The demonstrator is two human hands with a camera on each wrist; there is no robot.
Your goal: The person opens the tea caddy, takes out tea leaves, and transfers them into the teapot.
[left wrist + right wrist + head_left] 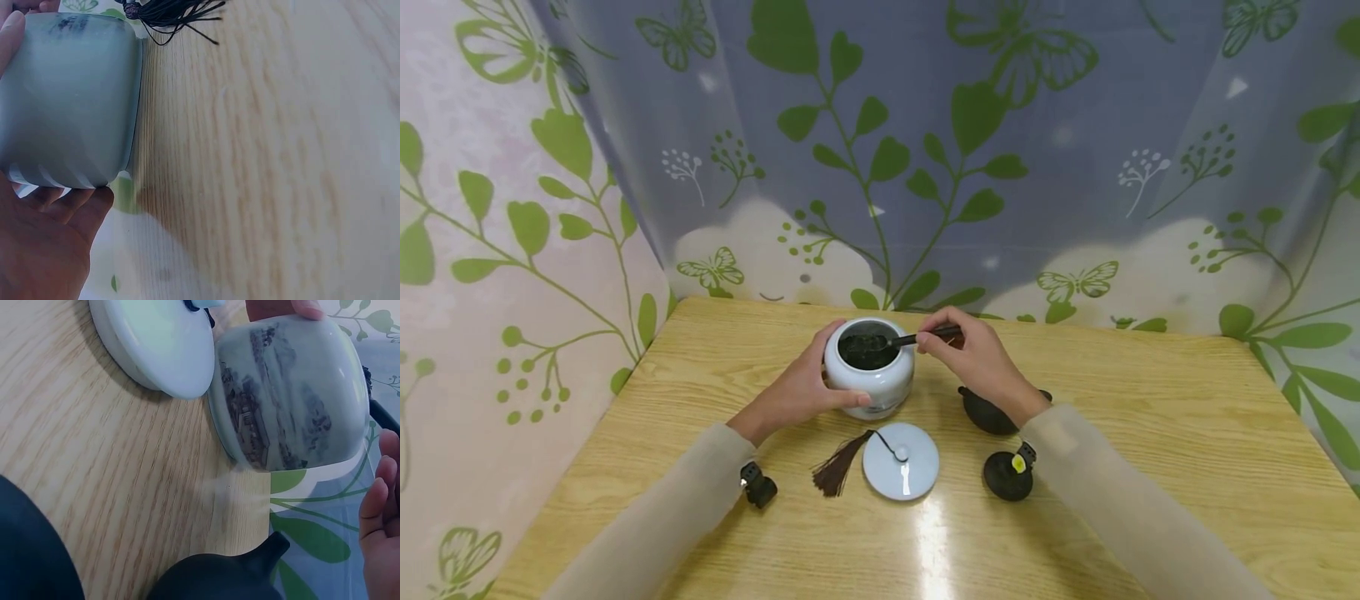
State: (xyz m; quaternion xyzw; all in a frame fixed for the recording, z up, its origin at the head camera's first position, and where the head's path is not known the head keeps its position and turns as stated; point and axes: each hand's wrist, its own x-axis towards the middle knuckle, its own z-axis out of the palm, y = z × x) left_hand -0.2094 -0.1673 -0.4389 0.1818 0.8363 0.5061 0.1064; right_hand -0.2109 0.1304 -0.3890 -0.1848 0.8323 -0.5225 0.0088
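A white ceramic jar [880, 387] stands on the wooden table, tilted slightly, with dark tea leaves [865, 358] inside. My left hand [805, 385] grips the jar from its left side, thumb across the front; in the left wrist view its fingers [94, 209] curl round the wall. Between thumb and fingers my right hand [977, 354] pinches a dark tea scoop [906, 341], its head at the jar's mouth with dark leaves on it. The right wrist view shows a painted landscape on the jar [294, 400] and the scoop's handle [382, 415] beyond the rim.
In front of the jar lies its white lid [901, 475] with a brown tassel [838, 468]. A black teapot [988, 415] sits beneath my right forearm, its round black lid [1004, 485] nearer to me. Behind the table hangs a leaf-patterned curtain [910, 233].
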